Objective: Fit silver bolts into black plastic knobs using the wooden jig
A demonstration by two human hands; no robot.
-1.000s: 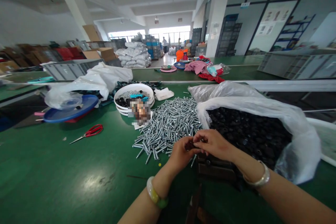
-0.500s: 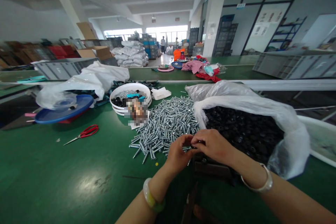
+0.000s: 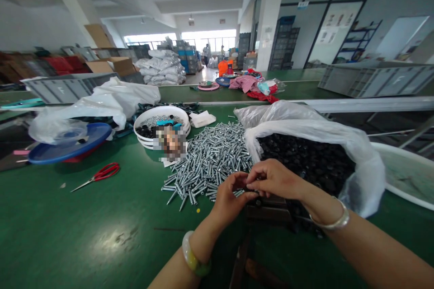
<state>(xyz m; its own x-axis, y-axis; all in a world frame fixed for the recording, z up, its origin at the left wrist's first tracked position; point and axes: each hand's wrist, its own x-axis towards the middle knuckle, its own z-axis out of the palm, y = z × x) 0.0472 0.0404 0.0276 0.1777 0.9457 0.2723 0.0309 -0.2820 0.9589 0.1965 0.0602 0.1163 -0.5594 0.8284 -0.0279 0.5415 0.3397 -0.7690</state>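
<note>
My left hand [image 3: 232, 194] and my right hand [image 3: 276, 180] meet above a dark metal block [image 3: 267, 211], fingertips closed together. Each pinches something small and dark that the fingers mostly hide. A round black piece shows on the block just below the fingertips. Behind my left hand spreads a heap of silver screws [image 3: 213, 156]. Beyond my right hand, a clear plastic bag [image 3: 369, 162] lies open, full of black parts [image 3: 305, 158].
Red-handled scissors [image 3: 106, 171] lie on the green table [image 3: 111, 216] at the left. Stacked white bowls [image 3: 139, 135] and a blue tray [image 3: 71, 149] stand farther back. A wooden-handled tool [image 3: 262, 273] lies near the front edge. A white basin [image 3: 407, 171] is at the right.
The view has shifted slightly, so the surroundings sit farther left. My right hand has tilted up a little, and the round black piece on the block shows more clearly.
</note>
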